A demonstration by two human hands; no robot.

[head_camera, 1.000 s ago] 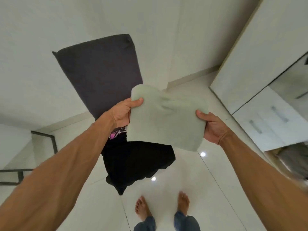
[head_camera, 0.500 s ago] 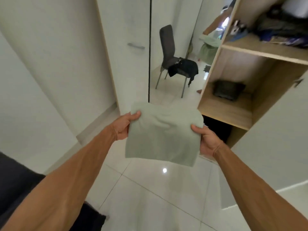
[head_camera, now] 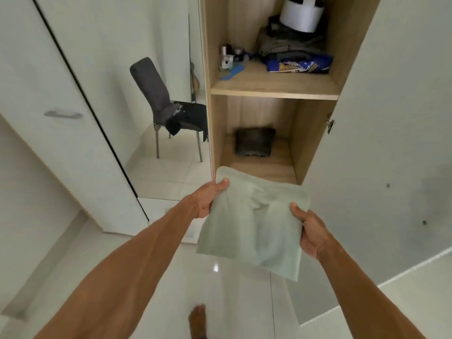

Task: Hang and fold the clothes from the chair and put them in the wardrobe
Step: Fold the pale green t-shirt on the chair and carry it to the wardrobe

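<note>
Folded green cloth (head_camera: 254,223), long axis toward wardrobe (head_camera: 315,133); left hand (head_camera: 206,200) and right hand (head_camera: 310,232) grip its sides. Lower shelf (head_camera: 269,165): dark garment (head_camera: 254,142).

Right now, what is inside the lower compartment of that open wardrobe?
A dark folded garment lies at the back of the lower compartment. The pale green folded cloth held in front hides part of its front edge.

Upper shelf (head_camera: 274,87): stacked clothes (head_camera: 294,53) at 2 o'clock, small bottles (head_camera: 229,56) and blue comb (head_camera: 232,72) at 9 o'clock. Lower shelf (head_camera: 281,165): dark folded garment (head_camera: 254,142) at 12 o'clock. Floor (head_camera: 239,304): bare foot (head_camera: 198,320) at 6 o'clock.
</note>
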